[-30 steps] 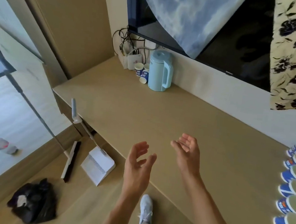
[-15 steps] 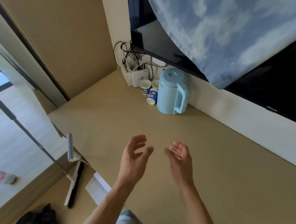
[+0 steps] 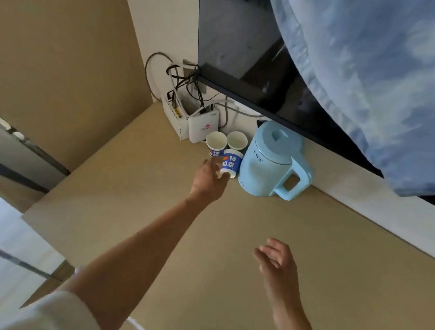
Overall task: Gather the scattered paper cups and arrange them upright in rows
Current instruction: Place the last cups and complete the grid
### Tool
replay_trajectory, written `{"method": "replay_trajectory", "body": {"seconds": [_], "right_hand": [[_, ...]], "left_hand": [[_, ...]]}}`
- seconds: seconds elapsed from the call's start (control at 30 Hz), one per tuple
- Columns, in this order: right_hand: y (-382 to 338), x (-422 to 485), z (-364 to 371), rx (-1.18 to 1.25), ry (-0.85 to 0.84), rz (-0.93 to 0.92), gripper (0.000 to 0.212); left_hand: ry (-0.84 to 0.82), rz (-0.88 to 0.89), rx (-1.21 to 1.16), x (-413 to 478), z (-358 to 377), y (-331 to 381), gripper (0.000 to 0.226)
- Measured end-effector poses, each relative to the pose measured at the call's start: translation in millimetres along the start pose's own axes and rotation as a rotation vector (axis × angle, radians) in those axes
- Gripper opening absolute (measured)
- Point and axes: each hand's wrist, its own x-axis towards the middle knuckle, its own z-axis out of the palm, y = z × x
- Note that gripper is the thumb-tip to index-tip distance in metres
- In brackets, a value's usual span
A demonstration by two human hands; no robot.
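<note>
Paper cups [image 3: 228, 152] clustering at left hand [image 3: 209, 181] fingertips, beside kettle [image 3: 270, 162] | reaching, touching overturned cup [image 3: 231, 163], not clamped | right hand [image 3: 278, 265] hovering spread, empty, well apart | gathering unfinished, no rows showing

surface: tan countertop [image 3: 269, 251], fills lower right | upper centre, by wall: three paper cups [image 3: 231, 163] clustered, two upright, one inverted | right beside them: light-blue kettle [image 3: 267, 162] | left beside: white router boxes [image 3: 188, 123]
</note>
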Motion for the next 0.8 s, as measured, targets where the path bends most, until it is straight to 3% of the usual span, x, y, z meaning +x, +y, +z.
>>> {"method": "replay_trajectory", "body": {"seconds": [0.23, 0.4, 0.57, 0.7, 0.8], "right_hand": [[-27.6, 32.4, 28.2, -0.035, 0.053, -0.001, 0.037], [-24.3, 32.9, 32.4, -0.038, 0.104, 0.027, 0.039], [-22.6, 31.6, 46.4, -0.042, 0.107, 0.038, 0.039], [-27.0, 32.4, 59.2, -0.056, 0.068, 0.014, 0.04], [-31.9, 34.8, 70.6, -0.075, 0.037, -0.044, 0.052]], "left_hand": [[-0.135, -0.001, 0.392, 106.4, -0.6, -24.5, 0.055], [-0.097, 0.056, 0.571, 128.4, -0.4, -36.8, 0.036], [-0.022, 0.179, 0.638, 124.2, -15.6, -47.0, 0.019], [0.003, 0.383, 0.635, 107.5, -48.9, -46.7, 0.016], [-0.135, 0.547, 0.527, 84.9, -76.0, -36.2, 0.013]]}}
